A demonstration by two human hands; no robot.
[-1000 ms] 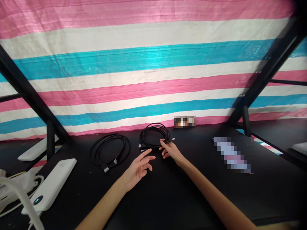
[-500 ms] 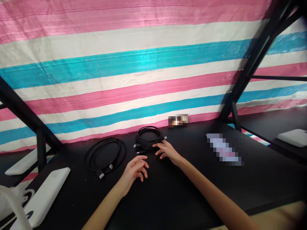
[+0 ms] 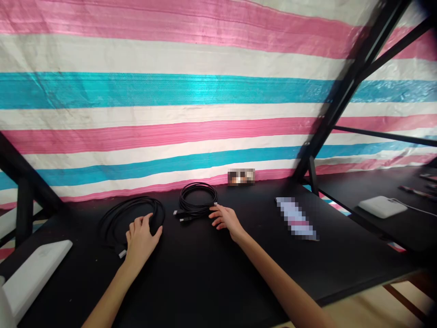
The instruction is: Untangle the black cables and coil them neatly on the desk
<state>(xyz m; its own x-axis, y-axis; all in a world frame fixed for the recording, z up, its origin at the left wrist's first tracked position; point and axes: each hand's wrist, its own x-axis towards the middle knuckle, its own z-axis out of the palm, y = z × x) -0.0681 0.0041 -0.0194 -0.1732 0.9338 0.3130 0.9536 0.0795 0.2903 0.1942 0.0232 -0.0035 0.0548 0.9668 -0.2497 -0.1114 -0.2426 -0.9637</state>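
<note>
Two coiled black cables lie on a black table (image 3: 211, 273). My left hand (image 3: 140, 240) rests on the near edge of the larger left coil (image 3: 116, 219), fingers curled over the cable; a firm grip cannot be made out. My right hand (image 3: 225, 218) lies flat with fingers spread beside the smaller coil (image 3: 197, 200), its fingertips touching the coil's right side near the connector ends.
A striped pink, white and blue tarp hangs behind the table. Black metal frame posts (image 3: 309, 175) stand at the right and left. A white flat device (image 3: 34, 273) lies at the left; another white device (image 3: 382, 206) sits on the neighbouring table at the right.
My left hand moved left from the table's middle onto the larger coil. My right hand stayed by the smaller coil. The camera turned to the right.
</note>
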